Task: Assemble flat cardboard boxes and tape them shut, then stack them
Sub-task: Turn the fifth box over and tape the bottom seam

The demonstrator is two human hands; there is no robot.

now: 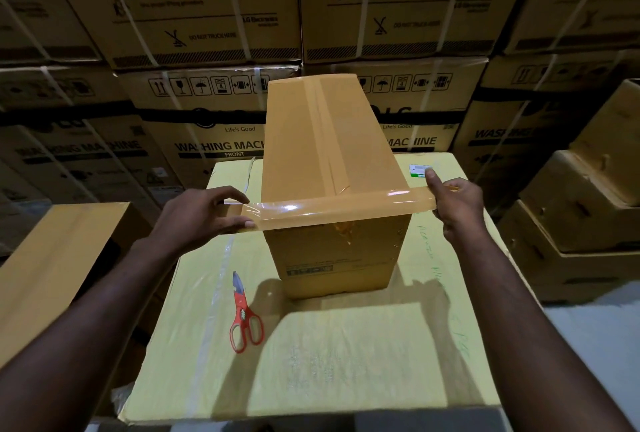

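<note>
Reaching in from the bottom corners, the person's left hand (204, 215) and right hand (457, 206) hold a tape strip (332, 204) stretched between them across the near top edge of a brown box (329, 154). The left hand pinches one end between thumb and fingertips. The right hand curls round the other end with its forefinger raised (how the rest of its fingers lie on the tape cannot be made out). The box stands upright between the two hands, closed, with seam tape (320, 126) running lengthwise down its top away from them. It rests on a pale yellow carton (346, 362), which spreads out below both hands. Red-handled scissors (244, 317) lie shut on that carton, below the left hand and just beside the box's near left corner. Beyond the right forefinger a small label (420, 170) sticks to the carton. Out past the left hand lies a plain brown carton (62, 258). Out past the right hand sit worn cartons (581, 223). Strapped washing machine cartons (214, 146) are stacked well beyond both hands.
</note>
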